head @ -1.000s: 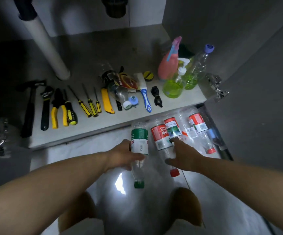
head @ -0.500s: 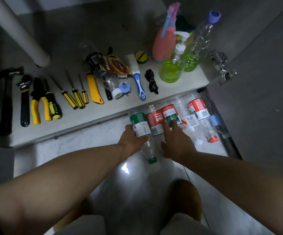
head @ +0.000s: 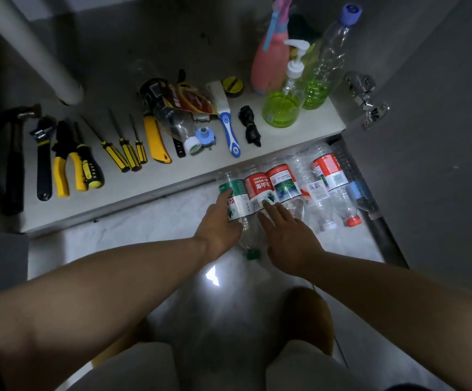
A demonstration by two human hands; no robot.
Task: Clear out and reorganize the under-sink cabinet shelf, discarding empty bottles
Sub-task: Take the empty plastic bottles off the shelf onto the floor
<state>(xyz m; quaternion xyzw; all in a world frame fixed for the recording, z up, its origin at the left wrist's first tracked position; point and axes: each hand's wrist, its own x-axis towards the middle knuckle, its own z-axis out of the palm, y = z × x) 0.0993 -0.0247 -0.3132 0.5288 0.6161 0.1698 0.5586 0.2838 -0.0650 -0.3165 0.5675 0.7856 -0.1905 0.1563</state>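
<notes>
At frame centre, the left hand (head: 220,224) wraps its fingers around the green-labelled bottle (head: 236,203) lying on the floor (head: 133,230) (beside red-labelled bottles (head: 270,188)), while the right hand (head: 287,235) rests flat, fingers together.

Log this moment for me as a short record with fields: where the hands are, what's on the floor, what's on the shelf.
left hand: on the green-label bottle, lying on the floor
right hand: flat on the red-label bottle beside it
floor: row of clear plastic bottles lying side by side against the shelf edge
shelf left: hammer, pliers, screwdrivers
shelf right: pink spray bottle, green soap pump
grip: cannot tell
</notes>
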